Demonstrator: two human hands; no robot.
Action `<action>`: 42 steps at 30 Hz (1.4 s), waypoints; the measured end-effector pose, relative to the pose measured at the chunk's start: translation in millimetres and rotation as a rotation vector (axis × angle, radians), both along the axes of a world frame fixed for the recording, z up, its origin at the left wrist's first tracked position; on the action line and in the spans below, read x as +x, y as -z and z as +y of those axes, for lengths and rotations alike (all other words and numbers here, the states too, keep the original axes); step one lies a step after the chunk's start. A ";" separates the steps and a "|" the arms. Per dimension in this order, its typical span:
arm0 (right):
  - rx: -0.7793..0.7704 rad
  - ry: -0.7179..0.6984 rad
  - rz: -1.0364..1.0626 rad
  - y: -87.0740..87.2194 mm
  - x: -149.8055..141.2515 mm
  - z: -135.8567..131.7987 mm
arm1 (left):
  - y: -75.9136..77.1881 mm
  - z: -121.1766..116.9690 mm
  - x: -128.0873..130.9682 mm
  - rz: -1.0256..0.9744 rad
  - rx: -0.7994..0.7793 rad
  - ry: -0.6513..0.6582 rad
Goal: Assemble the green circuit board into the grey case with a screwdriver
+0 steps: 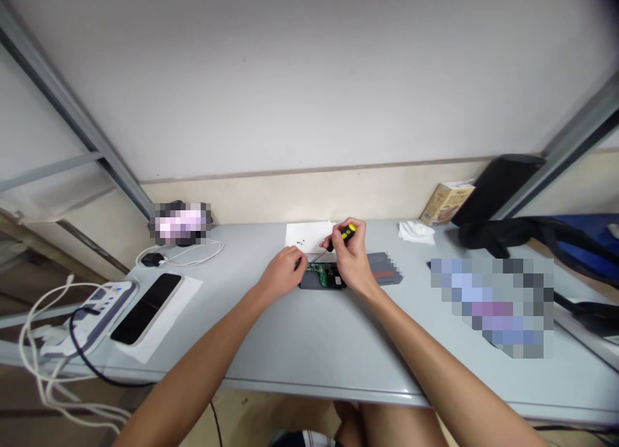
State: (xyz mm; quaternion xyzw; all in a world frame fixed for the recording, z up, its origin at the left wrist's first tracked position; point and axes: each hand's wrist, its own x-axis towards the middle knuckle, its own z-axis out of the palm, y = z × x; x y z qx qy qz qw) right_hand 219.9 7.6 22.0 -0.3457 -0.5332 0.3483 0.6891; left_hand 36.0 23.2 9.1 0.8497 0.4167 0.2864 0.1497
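My right hand (352, 257) is closed around a black and yellow screwdriver (348, 231), its thin shaft angled down and left toward a green circuit board (326, 274). The board sits in an opened dark grey electronic device (311, 280) lying flat on the table. At the device's left end is my left hand (284, 273), fingers curled together around something small and dark that I cannot make out. Behind the device lies a white paper sheet (300, 231) with several tiny dark pieces, probably screws. A grey flat panel (385, 268) lies partly behind my right wrist.
To the left are a phone (147, 308) on white paper, a power strip (91, 318) with cables and a black charger (153, 259). On the right stand a crumpled tissue (416, 232), a carton (447, 203) and a black bag-like object (500, 189). Two items are pixelated.
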 end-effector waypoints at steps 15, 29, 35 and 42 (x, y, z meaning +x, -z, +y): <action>-0.010 -0.009 0.009 -1.5 -3.3 -1.0 | 0.9 0.2 -0.1 -0.002 -0.014 0.006; -0.012 0.014 0.021 -2.1 -2.5 0.9 | 2.4 1.5 -0.3 -0.006 -0.028 0.008; -0.018 0.010 0.035 -1.9 -2.2 1.6 | 2.8 2.0 -0.2 -0.019 -0.028 0.005; -0.022 -0.001 0.026 -1.5 -0.6 2.0 | 3.3 2.3 -0.7 -0.018 -0.027 0.001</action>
